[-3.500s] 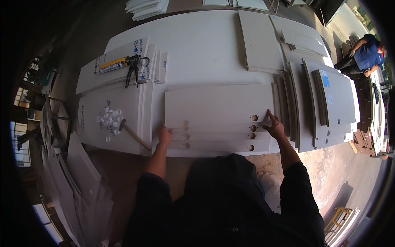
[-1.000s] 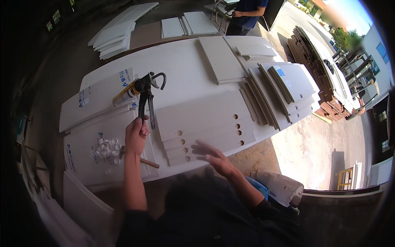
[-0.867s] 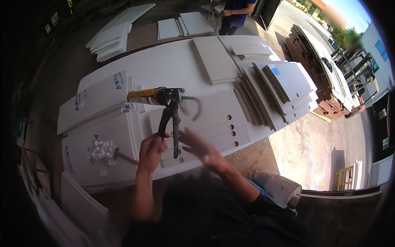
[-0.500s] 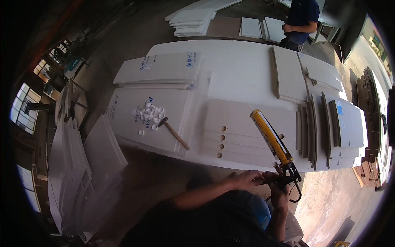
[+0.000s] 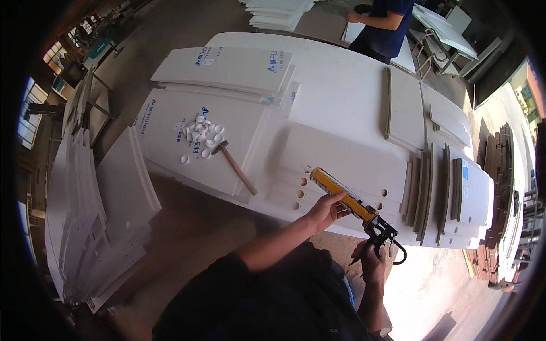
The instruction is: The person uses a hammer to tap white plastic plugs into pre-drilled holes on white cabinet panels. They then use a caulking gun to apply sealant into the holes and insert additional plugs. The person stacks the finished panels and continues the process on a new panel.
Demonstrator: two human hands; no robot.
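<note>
A yellow and black caulking gun (image 5: 350,203) slants across the near edge of the table, its front end up and to the left. My right hand (image 5: 371,262) is wrapped round its handle at the lower right. Farther forward, my left hand (image 5: 327,212) grips the yellow barrel from below, thumb along its side. Beneath the front end lie stacked white panels (image 5: 341,145) with round holes, some covered by the gun and my left hand.
On white panels at the left lie a wooden-handled hammer (image 5: 239,170) and a heap of small white round caps (image 5: 199,132). More panel stacks (image 5: 446,187) stand at the right and leaning panels (image 5: 126,176) at far left. Another person (image 5: 387,28) stands beyond the table.
My left hand has gone from near the handle forward onto the barrel. The gun has tilted lower, its front end swinging left. The other person has shifted, and my view has moved.
</note>
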